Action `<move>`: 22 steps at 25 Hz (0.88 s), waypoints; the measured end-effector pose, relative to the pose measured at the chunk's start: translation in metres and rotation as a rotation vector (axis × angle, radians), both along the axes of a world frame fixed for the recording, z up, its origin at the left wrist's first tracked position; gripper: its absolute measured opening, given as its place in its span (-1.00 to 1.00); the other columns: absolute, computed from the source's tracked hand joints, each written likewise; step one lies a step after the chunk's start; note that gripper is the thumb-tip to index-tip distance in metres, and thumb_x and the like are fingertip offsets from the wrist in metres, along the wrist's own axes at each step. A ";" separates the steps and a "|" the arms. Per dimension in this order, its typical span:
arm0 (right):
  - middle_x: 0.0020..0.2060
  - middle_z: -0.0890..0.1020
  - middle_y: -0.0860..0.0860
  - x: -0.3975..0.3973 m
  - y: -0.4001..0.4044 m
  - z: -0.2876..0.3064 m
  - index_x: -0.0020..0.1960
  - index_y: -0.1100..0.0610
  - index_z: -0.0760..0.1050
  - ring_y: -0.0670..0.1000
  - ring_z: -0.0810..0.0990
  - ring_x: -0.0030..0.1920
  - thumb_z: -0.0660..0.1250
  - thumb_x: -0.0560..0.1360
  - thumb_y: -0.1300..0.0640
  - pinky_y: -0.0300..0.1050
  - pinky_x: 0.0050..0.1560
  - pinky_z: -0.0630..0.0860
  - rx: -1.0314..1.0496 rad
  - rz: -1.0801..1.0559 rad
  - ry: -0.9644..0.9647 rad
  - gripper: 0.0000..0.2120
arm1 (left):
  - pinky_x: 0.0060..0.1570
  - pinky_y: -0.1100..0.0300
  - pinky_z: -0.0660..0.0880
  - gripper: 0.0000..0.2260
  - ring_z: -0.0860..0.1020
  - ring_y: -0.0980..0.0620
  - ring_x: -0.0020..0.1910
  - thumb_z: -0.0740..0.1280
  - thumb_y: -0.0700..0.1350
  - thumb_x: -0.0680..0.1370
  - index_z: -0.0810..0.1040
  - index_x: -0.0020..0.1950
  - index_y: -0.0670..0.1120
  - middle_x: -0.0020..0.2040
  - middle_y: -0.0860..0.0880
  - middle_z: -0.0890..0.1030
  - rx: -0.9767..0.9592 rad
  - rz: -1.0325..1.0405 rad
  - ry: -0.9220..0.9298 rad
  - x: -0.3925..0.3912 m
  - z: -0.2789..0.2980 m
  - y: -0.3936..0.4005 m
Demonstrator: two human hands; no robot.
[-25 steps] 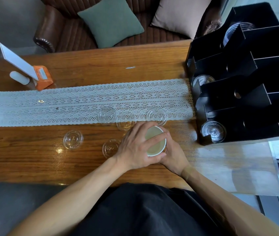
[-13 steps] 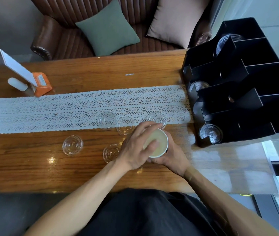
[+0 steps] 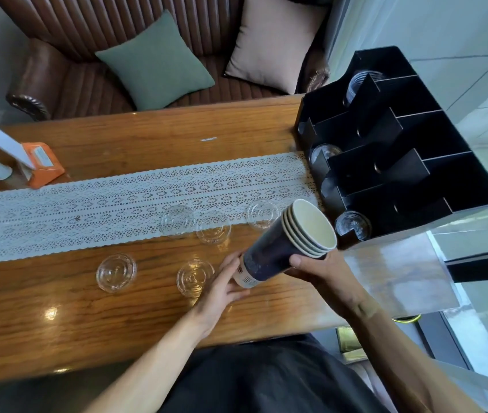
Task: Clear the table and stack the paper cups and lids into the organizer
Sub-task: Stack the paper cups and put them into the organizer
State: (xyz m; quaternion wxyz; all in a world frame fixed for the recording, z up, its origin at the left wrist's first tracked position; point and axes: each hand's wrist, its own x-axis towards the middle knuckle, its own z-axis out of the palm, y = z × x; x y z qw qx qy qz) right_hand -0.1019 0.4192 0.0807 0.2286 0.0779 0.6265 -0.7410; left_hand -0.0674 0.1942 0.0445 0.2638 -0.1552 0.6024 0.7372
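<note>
Now | right hand (image 3: pixel 323 271) gripping cup stack (image 3: pixel 288 242) | left hand (image 3: pixel 221 289) cupping base

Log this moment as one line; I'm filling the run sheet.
phase: carrying | cup stack tilted toward organizer | left hand at base | right hand near rims | clear lids on table
</note>
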 end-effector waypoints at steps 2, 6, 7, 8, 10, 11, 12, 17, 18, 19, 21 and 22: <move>0.17 0.64 0.23 0.012 0.006 0.007 0.32 0.19 0.49 0.25 0.58 0.24 0.64 0.25 0.06 0.22 0.17 0.59 -0.054 -0.058 -0.007 -0.30 | 0.18 -0.17 0.52 -0.59 0.57 -0.24 0.24 0.28 0.15 0.51 0.49 0.35 0.13 0.31 -0.12 0.57 0.240 0.045 -0.106 0.001 0.002 0.002; 0.24 0.53 0.44 0.032 0.026 0.012 0.35 0.35 0.42 0.46 0.45 0.31 0.54 0.30 0.20 0.53 0.30 0.35 -0.134 -0.145 0.004 -0.33 | 0.01 -0.09 0.56 -0.53 0.55 -0.31 0.13 0.40 -0.03 0.47 0.46 0.38 0.05 0.32 -0.27 0.51 0.420 -0.032 -0.119 -0.003 0.007 0.013; 0.24 0.53 0.44 0.035 0.032 0.014 0.35 0.37 0.42 0.46 0.46 0.31 0.51 0.32 0.24 0.54 0.31 0.34 -0.128 -0.163 0.022 -0.36 | -0.02 -0.06 0.56 -0.51 0.55 -0.29 0.11 0.43 -0.05 0.46 0.46 0.38 0.05 0.32 -0.28 0.50 0.425 -0.047 -0.108 -0.004 0.009 0.017; 0.24 0.56 0.41 0.036 0.039 0.017 0.34 0.36 0.43 0.43 0.48 0.31 0.49 0.33 0.27 0.51 0.33 0.34 -0.105 -0.172 0.040 -0.40 | -0.06 -0.03 0.56 -0.50 0.55 -0.27 0.09 0.45 -0.07 0.44 0.47 0.38 0.04 0.31 -0.28 0.49 0.426 -0.058 -0.097 -0.005 0.009 0.021; 0.26 0.60 0.30 0.036 0.055 0.024 0.35 0.32 0.45 0.35 0.51 0.32 0.47 0.34 0.29 0.43 0.38 0.35 -0.037 -0.144 0.070 -0.41 | -0.11 0.01 0.56 -0.48 0.57 -0.22 0.05 0.48 -0.08 0.42 0.48 0.37 0.01 0.28 -0.26 0.52 0.433 -0.063 -0.074 -0.009 0.012 0.029; 0.27 0.61 0.26 0.035 0.067 0.028 0.36 0.31 0.45 0.30 0.52 0.33 0.50 0.33 0.24 0.38 0.39 0.35 0.002 -0.107 0.089 -0.38 | -0.12 0.02 0.57 -0.48 0.58 -0.19 0.03 0.49 -0.09 0.41 0.48 0.36 0.00 0.25 -0.24 0.54 0.442 -0.058 -0.061 -0.013 0.015 0.035; 0.27 0.62 0.20 0.032 0.079 0.033 0.37 0.28 0.45 0.24 0.53 0.33 0.56 0.31 0.14 0.32 0.40 0.38 0.046 -0.060 0.107 -0.32 | -0.12 0.02 0.57 -0.48 0.59 -0.15 0.02 0.49 -0.10 0.41 0.48 0.35 -0.01 0.23 -0.22 0.56 0.447 -0.045 -0.042 -0.018 0.018 0.042; 0.24 0.63 -0.11 0.010 0.151 0.060 0.42 -0.01 0.41 -0.06 0.59 0.26 0.61 0.25 -0.12 -0.09 0.28 0.52 0.344 -0.017 0.352 -0.20 | -0.19 0.06 0.58 -0.58 0.57 -0.07 0.01 0.37 -0.14 0.43 0.51 0.30 -0.02 0.18 -0.13 0.57 0.358 0.034 0.155 -0.057 0.052 0.081; 0.20 0.64 -0.16 0.006 0.165 0.061 0.38 -0.08 0.45 -0.09 0.60 0.22 0.57 0.28 -0.20 -0.12 0.22 0.54 0.502 -0.101 0.458 -0.28 | -0.20 0.08 0.57 -0.59 0.55 -0.06 0.00 0.35 -0.14 0.44 0.50 0.30 -0.02 0.18 -0.12 0.56 0.306 0.036 0.215 -0.069 0.062 0.087; 0.19 0.64 -0.19 0.001 0.183 0.061 0.34 -0.10 0.48 -0.10 0.60 0.20 0.52 0.32 -0.26 -0.12 0.18 0.56 0.678 -0.210 0.559 -0.35 | -0.21 0.09 0.57 -0.60 0.54 -0.05 -0.01 0.33 -0.15 0.44 0.49 0.29 -0.01 0.17 -0.11 0.55 0.250 0.030 0.280 -0.082 0.074 0.095; 0.28 0.57 -0.17 -0.010 0.218 0.060 0.38 -0.09 0.43 -0.10 0.53 0.28 0.43 0.36 -0.34 -0.14 0.24 0.50 0.988 -0.363 0.663 -0.34 | -0.22 0.12 0.58 -0.61 0.55 0.00 -0.04 0.31 -0.15 0.46 0.49 0.30 0.01 0.13 -0.06 0.57 0.136 0.011 0.407 -0.106 0.098 0.113; 0.36 0.50 -0.12 -0.019 0.232 0.058 0.44 -0.07 0.36 -0.05 0.46 0.36 0.40 0.36 -0.39 -0.15 0.31 0.43 1.095 -0.377 0.663 -0.24 | -0.21 0.13 0.57 -0.61 0.55 0.01 -0.06 0.30 -0.15 0.47 0.49 0.30 0.03 0.10 -0.02 0.57 0.075 -0.002 0.469 -0.117 0.110 0.122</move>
